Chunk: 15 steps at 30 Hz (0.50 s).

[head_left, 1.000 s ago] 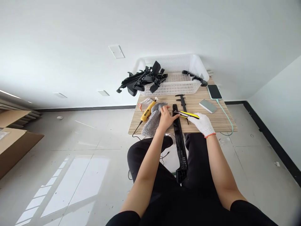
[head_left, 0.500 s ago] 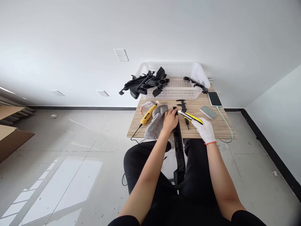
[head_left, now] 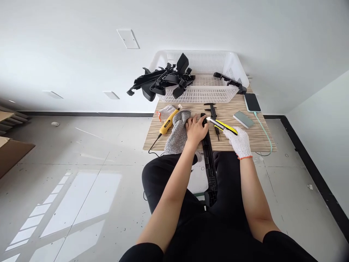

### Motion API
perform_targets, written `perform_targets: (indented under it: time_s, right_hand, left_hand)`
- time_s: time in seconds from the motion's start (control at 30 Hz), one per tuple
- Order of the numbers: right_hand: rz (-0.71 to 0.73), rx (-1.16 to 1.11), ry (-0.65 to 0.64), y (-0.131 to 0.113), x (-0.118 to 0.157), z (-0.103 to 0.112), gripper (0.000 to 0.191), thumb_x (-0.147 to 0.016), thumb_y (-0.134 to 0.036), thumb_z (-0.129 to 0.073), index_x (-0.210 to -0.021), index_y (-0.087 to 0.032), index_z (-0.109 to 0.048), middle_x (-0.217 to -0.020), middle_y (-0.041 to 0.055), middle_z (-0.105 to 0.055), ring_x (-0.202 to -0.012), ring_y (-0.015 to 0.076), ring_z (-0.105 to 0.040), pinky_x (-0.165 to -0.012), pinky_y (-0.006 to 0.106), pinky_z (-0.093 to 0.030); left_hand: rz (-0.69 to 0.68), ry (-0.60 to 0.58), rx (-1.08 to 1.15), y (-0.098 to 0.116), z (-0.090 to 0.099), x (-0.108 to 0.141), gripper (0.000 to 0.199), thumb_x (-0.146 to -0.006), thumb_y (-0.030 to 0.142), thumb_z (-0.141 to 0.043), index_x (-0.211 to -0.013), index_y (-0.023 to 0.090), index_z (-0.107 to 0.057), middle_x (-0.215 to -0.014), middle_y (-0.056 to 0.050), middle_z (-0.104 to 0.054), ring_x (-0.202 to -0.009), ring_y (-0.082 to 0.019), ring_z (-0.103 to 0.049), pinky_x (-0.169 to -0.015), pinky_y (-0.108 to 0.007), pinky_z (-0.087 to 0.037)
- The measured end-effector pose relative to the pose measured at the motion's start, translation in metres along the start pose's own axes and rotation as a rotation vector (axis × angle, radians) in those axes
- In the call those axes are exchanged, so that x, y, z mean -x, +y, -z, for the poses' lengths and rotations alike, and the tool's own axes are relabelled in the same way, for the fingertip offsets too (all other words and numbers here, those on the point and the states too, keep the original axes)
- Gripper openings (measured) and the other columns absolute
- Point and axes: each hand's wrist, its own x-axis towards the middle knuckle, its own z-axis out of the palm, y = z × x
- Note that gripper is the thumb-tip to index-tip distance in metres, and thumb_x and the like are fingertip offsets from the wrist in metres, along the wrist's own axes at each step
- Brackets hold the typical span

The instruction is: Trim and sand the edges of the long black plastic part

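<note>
A long black plastic part (head_left: 209,160) runs from the table top down between my knees. My bare left hand (head_left: 196,129) grips its far end, fingers bent over it. In my right hand (head_left: 240,142), which wears a white knit glove with an orange cuff, is a yellow and black utility knife (head_left: 224,126). Its tip points left, close to the part's far end; whether it touches I cannot tell. Black calipers (head_left: 213,118) lie partly beneath the knife. A grey cloth (head_left: 177,135) is bunched beside my left hand.
Behind stands a white plastic basket (head_left: 207,95) with black parts (head_left: 163,79) piled over its left side and another black part (head_left: 230,82) at right. A yellow corded tool (head_left: 168,123), a glove (head_left: 165,111), a grey-green box (head_left: 243,119) and a phone (head_left: 252,102) on a cable lie on the table.
The view has tilted down, so the basket and walls appear higher. My left fingers have spread slightly on the part. The knife stays in my right hand near the part's end.
</note>
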Motion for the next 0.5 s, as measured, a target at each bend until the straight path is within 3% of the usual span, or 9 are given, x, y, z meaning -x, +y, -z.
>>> perform_targets:
  time_s: [0.07,0.2,0.4,0.5]
  right_hand:
    - [0.024,0.055,0.019,0.000,0.000,0.000,0.042,-0.079,-0.061,-0.069,-0.099,-0.023,-0.072,-0.076,0.0012,-0.069,-0.060,0.0160,-0.058,-0.056,0.028,-0.046]
    - [0.092,0.231,0.019,-0.002,-0.004,-0.001,0.042,-0.083,-0.064,-0.064,-0.096,-0.024,-0.072,-0.072,0.0019,-0.069,-0.067,0.0205,-0.061,-0.064,0.031,-0.045]
    - [0.111,0.344,0.078,-0.008,-0.016,-0.003,0.041,-0.087,-0.061,-0.062,-0.098,-0.024,-0.073,-0.091,0.0056,-0.076,-0.086,0.0258,-0.065,-0.075,0.034,-0.044]
    - [0.140,0.311,0.008,-0.006,-0.019,-0.003,0.040,-0.086,-0.059,-0.064,-0.104,-0.025,-0.075,-0.097,0.0053,-0.077,-0.091,0.0256,-0.067,-0.078,0.033,-0.044]
  left_hand:
    - [-0.015,-0.015,-0.003,0.000,0.001,0.001,0.054,-0.097,0.048,-0.047,-0.148,0.034,-0.055,-0.164,-0.008,-0.041,-0.151,-0.040,-0.032,-0.122,-0.063,-0.025]
    - [-0.025,-0.031,-0.029,-0.001,0.000,0.000,0.075,-0.091,0.067,-0.049,-0.154,0.027,-0.047,-0.167,-0.013,-0.035,-0.153,-0.042,-0.027,-0.122,-0.062,-0.025]
    - [-0.018,-0.048,-0.068,-0.003,-0.004,-0.003,0.076,-0.090,0.058,-0.052,-0.155,0.019,-0.046,-0.168,-0.015,-0.034,-0.154,-0.041,-0.026,-0.124,-0.060,-0.023]
    - [-0.020,-0.048,-0.059,-0.003,-0.003,-0.002,0.074,-0.092,0.056,-0.050,-0.155,0.017,-0.046,-0.167,-0.016,-0.034,-0.153,-0.041,-0.027,-0.123,-0.061,-0.023]
